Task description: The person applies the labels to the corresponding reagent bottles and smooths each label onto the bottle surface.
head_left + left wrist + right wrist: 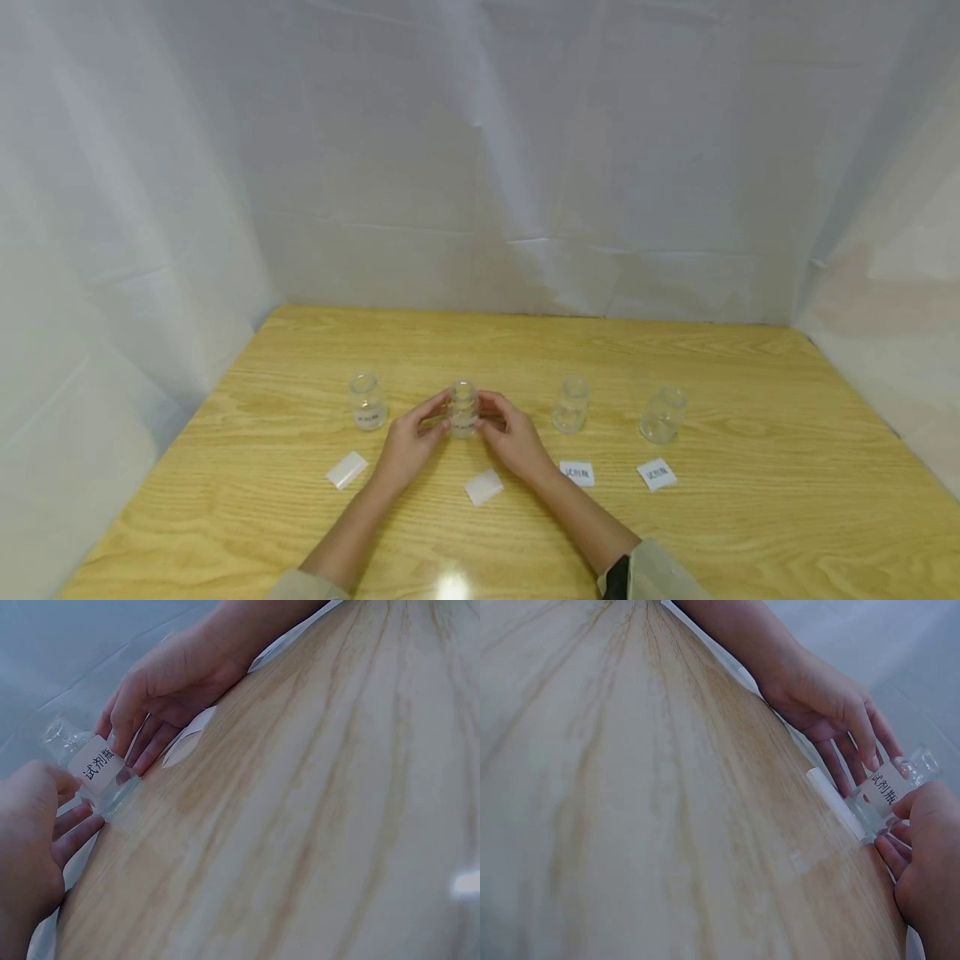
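A small clear glass bottle (463, 400) stands upright on the table between both hands. A white label (94, 761) with black characters lies flat on its near side. My left hand (411, 440) holds the bottle from the left, thumb at the label's edge and fingers curled round behind. From the right, my right hand (517, 437) grips it the same way, its thumb at the label's other edge, as the right wrist view shows of the label (885, 784). Just in front of the bottle lies a blank whitish slip (483, 487).
Another bottle (367, 402) with a label stands at left, a whitish slip (347, 470) before it. At right are two unlabelled bottles, one nearer (572, 407) and one farther right (663, 415), with printed labels (577, 473) lying in front. White sheeting surrounds the wooden table (247, 500).
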`<control>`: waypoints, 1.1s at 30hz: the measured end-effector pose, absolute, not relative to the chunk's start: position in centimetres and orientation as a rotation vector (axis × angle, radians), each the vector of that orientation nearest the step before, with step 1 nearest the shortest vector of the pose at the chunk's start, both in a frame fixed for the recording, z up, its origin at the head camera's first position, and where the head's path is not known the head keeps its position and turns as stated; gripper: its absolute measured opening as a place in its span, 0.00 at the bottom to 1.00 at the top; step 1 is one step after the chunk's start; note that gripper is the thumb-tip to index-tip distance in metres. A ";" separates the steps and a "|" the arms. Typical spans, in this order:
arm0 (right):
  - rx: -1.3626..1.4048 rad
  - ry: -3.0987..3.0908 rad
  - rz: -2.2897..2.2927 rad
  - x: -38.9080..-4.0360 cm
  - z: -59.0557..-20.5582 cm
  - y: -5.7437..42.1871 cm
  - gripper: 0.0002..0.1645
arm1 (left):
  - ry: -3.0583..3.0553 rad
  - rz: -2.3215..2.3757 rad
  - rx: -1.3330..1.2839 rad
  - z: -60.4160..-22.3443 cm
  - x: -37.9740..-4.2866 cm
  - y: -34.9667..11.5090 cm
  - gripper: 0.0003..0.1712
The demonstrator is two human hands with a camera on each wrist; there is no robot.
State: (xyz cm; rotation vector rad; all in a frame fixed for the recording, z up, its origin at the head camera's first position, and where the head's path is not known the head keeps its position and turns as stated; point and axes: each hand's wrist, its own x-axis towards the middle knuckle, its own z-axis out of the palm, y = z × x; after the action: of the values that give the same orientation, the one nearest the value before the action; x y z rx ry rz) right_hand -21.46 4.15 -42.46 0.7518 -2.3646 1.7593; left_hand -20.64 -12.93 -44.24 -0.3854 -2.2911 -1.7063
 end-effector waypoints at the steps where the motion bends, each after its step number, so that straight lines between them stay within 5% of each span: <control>1: 0.750 -2.364 1.762 -21.5 -42.5 4.1 0.20 | -2.292 -1.707 -0.389 -43.7 -20.3 -12.8 0.22; 33: 0.711 -2.369 1.747 -23.7 -45.9 4.3 0.21 | -2.283 -1.759 -0.388 -42.5 -19.5 -12.6 0.22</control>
State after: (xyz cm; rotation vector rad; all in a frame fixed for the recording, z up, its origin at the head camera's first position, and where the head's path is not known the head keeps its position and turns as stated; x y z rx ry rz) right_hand -23.66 4.31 -45.93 0.7112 -2.3692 1.7468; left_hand -19.48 -12.63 -42.52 -0.3879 -2.2834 -1.7591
